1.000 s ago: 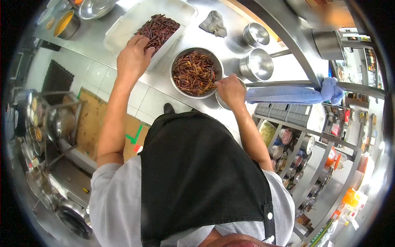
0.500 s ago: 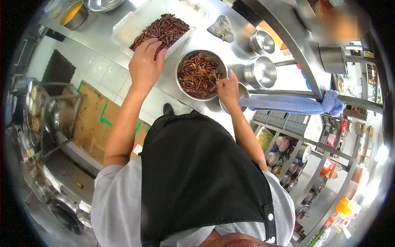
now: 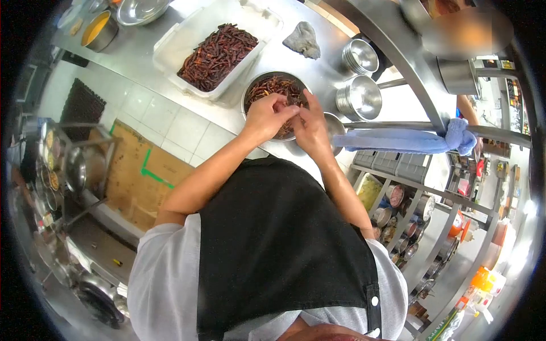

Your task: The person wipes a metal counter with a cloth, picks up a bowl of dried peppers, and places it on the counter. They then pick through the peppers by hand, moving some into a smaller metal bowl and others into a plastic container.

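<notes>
A round steel bowl [image 3: 248, 85] holds dried red chili peppers [image 3: 277, 85] with some pale bits among them. Above it my left hand [image 3: 266, 120] is closed in a pinch, its fingertips meeting those of my right hand [image 3: 311, 129]. My right hand is pinched too, thumb and forefinger together. A dried chili seems to be between the fingertips, mostly hidden by them. Left of the bowl, a white plastic tub [image 3: 170, 46] contains a heap of darker whole dried chilies [image 3: 219, 57]. The hands cover the bowl's lower middle.
A grey crumpled cloth [image 3: 302, 40] lies behind the bowl. Stacked steel bowls [image 3: 364, 99] stand to the right, beside a metal rail with a knotted blue towel [image 3: 392, 142]. Another steel bowl [image 3: 334, 128] sits partly behind my right hand. A pot of yellow liquid [image 3: 101, 31] is far left.
My left hand has moved right from the chili heap in the tub to the bowl, meeting my right hand. My right hand has shifted slightly left over the bowl.
</notes>
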`<action>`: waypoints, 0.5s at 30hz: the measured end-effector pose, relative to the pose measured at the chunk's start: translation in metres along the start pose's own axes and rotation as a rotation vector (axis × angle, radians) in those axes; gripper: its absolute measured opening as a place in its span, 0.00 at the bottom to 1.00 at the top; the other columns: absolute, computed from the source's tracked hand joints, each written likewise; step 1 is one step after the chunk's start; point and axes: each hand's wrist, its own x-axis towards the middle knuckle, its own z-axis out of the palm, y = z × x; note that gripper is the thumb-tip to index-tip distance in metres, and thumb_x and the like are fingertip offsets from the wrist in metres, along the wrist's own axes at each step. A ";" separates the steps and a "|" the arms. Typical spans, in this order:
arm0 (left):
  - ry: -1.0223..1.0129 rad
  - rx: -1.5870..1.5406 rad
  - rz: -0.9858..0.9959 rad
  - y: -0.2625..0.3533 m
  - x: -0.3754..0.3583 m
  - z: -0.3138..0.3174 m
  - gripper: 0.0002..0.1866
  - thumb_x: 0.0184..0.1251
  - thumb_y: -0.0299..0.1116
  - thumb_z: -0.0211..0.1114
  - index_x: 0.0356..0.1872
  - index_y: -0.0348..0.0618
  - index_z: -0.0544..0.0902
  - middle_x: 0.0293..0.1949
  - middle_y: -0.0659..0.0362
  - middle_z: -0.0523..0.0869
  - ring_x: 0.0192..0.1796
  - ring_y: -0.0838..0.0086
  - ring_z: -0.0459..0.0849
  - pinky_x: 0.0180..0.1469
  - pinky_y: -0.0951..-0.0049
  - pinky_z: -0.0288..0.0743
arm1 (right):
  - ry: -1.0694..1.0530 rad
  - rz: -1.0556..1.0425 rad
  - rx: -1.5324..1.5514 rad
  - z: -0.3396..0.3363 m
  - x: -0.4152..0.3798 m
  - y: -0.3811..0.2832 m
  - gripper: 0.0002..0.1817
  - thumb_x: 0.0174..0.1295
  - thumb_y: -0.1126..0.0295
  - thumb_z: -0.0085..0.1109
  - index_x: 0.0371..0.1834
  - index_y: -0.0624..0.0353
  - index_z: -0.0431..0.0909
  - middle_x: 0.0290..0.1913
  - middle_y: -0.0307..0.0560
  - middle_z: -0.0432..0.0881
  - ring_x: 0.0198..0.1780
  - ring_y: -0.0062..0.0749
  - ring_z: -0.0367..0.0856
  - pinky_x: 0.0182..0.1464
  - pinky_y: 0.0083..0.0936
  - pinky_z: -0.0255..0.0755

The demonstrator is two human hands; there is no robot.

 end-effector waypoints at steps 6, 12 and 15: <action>-0.076 -0.434 -0.263 -0.014 0.008 0.001 0.16 0.78 0.40 0.65 0.37 0.36 0.88 0.29 0.62 0.83 0.30 0.77 0.79 0.31 0.73 0.70 | 0.001 0.038 0.148 0.005 -0.001 0.007 0.07 0.66 0.72 0.61 0.38 0.64 0.85 0.53 0.64 0.86 0.55 0.59 0.84 0.58 0.47 0.77; -0.157 -0.419 -0.254 -0.023 0.003 0.007 0.16 0.79 0.42 0.64 0.43 0.37 0.90 0.31 0.64 0.84 0.35 0.81 0.79 0.36 0.75 0.71 | -0.068 0.182 0.184 0.013 -0.005 0.013 0.09 0.68 0.70 0.64 0.42 0.66 0.85 0.31 0.51 0.86 0.31 0.31 0.83 0.36 0.33 0.75; -0.187 -0.500 -0.280 -0.030 0.004 0.005 0.17 0.80 0.44 0.63 0.48 0.40 0.89 0.35 0.65 0.85 0.38 0.81 0.80 0.40 0.76 0.72 | -0.061 0.208 0.225 0.012 -0.006 0.009 0.07 0.69 0.71 0.59 0.40 0.64 0.84 0.34 0.57 0.87 0.37 0.52 0.87 0.41 0.42 0.77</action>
